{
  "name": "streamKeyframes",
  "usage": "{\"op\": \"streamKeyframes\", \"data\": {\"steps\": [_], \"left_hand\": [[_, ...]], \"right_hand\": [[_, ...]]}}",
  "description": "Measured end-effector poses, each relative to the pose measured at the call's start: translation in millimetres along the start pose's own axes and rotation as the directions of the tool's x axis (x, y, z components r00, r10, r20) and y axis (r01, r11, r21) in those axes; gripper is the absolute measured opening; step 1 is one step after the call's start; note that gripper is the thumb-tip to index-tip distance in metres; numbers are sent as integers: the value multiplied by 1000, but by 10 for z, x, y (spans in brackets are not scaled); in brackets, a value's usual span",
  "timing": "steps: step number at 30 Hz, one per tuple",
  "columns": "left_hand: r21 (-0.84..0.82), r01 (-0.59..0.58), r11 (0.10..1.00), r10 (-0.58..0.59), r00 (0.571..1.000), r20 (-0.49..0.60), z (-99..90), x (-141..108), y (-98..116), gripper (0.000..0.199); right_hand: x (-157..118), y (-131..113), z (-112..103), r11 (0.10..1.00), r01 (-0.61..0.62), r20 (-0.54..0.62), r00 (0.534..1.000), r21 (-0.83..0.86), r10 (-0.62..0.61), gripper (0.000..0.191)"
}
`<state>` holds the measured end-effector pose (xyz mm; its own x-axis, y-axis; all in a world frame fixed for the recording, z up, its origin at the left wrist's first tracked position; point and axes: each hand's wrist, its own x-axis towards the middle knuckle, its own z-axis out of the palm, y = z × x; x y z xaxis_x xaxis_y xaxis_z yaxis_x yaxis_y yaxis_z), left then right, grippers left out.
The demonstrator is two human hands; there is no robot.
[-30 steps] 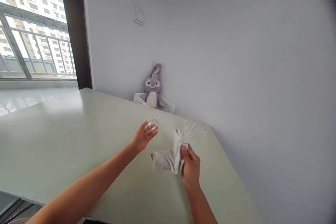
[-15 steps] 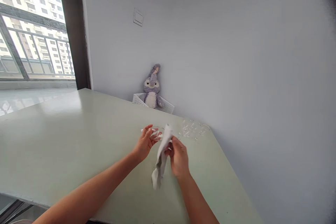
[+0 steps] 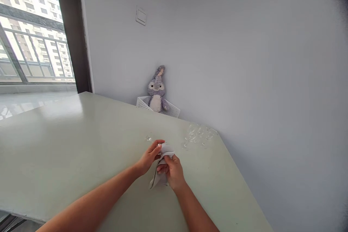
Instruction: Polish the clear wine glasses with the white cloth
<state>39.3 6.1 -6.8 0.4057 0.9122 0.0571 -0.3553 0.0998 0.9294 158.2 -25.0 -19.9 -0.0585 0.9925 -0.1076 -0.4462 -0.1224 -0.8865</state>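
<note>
Left hand (image 3: pixel 148 158) curled closed at upper edge of pale-grey folded fabric cloth (image 3: pixel 166 149); right hand (image 3: pixel 174 172) grips fold. Wiping seemingly underway; clear rounded glass-like pieces (image 3: pixel 199 133) at cloth's two o'clock, small clear piece (image 3: pixel 149 138) at eleven; which finished, cannot tell.

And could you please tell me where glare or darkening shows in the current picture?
Head view: pale glare on the table toward the far left; the window partly blown out; clear items at right faint against the tabletop; cloth folds readable; top-right corner dark.
</note>
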Motion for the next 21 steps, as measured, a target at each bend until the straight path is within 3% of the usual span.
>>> {"op": "streamKeyframes", "data": {"steps": [3, 5, 7, 9, 12, 14, 16, 19, 21], "left_hand": [[26, -97, 995, 94, 991, 92, -65, 29, 12, 40], [40, -129, 991, 123, 983, 135, -91, 36, 23, 43], [21, -107, 994, 103, 985, 139, -101, 37, 27, 42], [-20, -46, 999, 48, 992, 113, -106, 42, 16, 41], [22, 39, 999, -41, 997, 66, -124, 64, -22, 40], [124, 53, 991, -59, 997, 41, -139, 75, -43, 40], [211, 10, 977, -17, 999, 29, -141, 64, -40, 40], [245, -77, 966, 64, 996, 62, -102, 6, 16, 39], [193, -94, 977, 67, 988, 140, -66, -36, 62, 46]], "right_hand": [[-13, -61, -39, 951, -96, -18, 994, 294, 106, 25], [-40, -84, -44, 946, -91, -3, 995, 312, 97, 25], [-78, -69, -35, 986, -27, 20, 1000, 163, 24, 25], [-120, -26, -27, 986, 102, 47, 994, -132, -96, 24], [-166, 32, -32, 772, 340, 135, 938, -537, -319, 14], [-172, 33, -39, 676, 401, 173, 908, -618, -381, 10], [-154, 1, -44, 768, 320, 118, 944, -555, -308, 11], [-105, -82, -54, 990, 38, -7, 999, -139, -40, 22], [-83, -127, -62, 980, -93, -24, 995, 178, 99, 25]]}}
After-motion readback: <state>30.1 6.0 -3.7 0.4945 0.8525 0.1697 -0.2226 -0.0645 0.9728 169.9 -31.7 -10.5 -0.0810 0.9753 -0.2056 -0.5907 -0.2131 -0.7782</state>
